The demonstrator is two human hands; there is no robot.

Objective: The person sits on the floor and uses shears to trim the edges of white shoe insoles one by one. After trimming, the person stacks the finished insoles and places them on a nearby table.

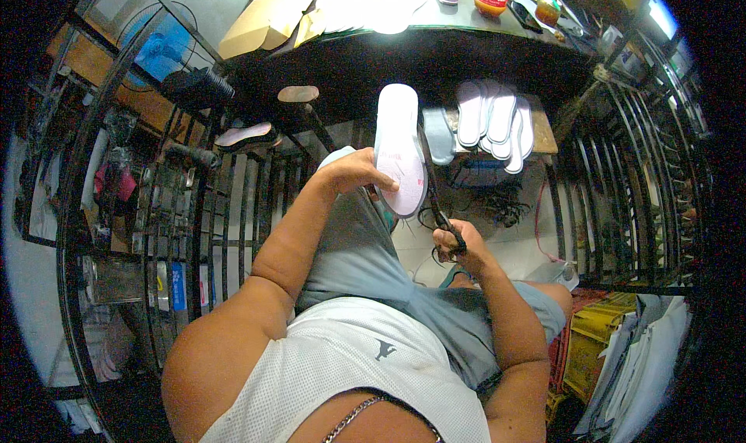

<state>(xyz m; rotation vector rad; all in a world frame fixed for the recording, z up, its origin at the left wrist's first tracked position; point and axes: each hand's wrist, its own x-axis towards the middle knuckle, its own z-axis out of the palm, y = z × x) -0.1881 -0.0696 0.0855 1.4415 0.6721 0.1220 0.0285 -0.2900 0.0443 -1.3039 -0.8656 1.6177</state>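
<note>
Here my left grip pinches the pale insole by its near end in front of me, thumb on top, apparently steadying it and leaving its right edge free for the dark scissors my right grip curls around.

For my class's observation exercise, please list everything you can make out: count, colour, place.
Insole: one, whitish, centre
Scissors: one pair, black, beside insole
Stand: one, brown, right
Other insoles: several, white and grey, on stand
Table: one, dark, top
Box: one, tan, on table
Bottle: one, red-labelled, on table
Jar: one, amber, on table
Phone: one, black, on table
Fan: one, blue, upper left
Racks: several, black, both sides; contents unclear
Crates: several, red and yellow, lower right
Sheets: several, white, beside crates
Left hand: one, bare, holding insole
Right hand: one, bare, holding scissors
</note>
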